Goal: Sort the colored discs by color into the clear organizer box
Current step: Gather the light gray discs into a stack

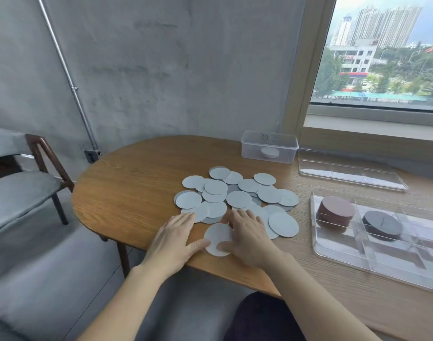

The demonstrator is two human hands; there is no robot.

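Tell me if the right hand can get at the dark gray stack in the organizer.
Likely yes: the organizer looks open-topped, and only flat discs lie between the right hand and dark gray stack.

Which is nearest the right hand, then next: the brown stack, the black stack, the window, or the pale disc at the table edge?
1. The pale disc, touching the right hand.
2. The brown stack, right, in the organizer.
3. The black stack, further right.
4. The window, far back right.
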